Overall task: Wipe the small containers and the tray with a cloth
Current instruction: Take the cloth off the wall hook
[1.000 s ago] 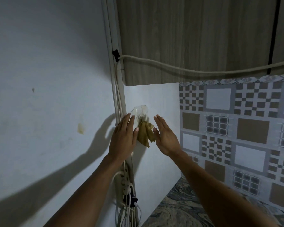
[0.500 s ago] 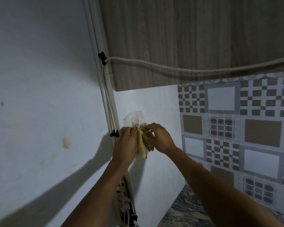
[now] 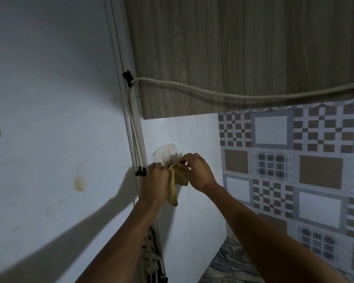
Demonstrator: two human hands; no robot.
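A yellow cloth (image 3: 173, 188) hangs from a clear stick-on wall hook (image 3: 165, 153) on the white panel below the cabinet. My left hand (image 3: 154, 183) holds the cloth's left side, its fingers curled against it just under the hook. My right hand (image 3: 195, 170) pinches the cloth's top edge with thumb and fingertips, right beside the hook. The cloth's lower end droops between both wrists. No containers or tray are in view.
A wooden wall cabinet (image 3: 243, 54) overhangs the hands. A white cable (image 3: 233, 97) sags across its front, clipped to a vertical conduit (image 3: 131, 129). A power strip (image 3: 151, 260) hangs below my left forearm. Patterned tiles (image 3: 294, 170) cover the right wall; marbled counter (image 3: 233, 266) lies below.
Both hands went from flat and open beside the cloth to gripping it at the hook. The view shifted slightly, and the hands have stayed at the hook since.
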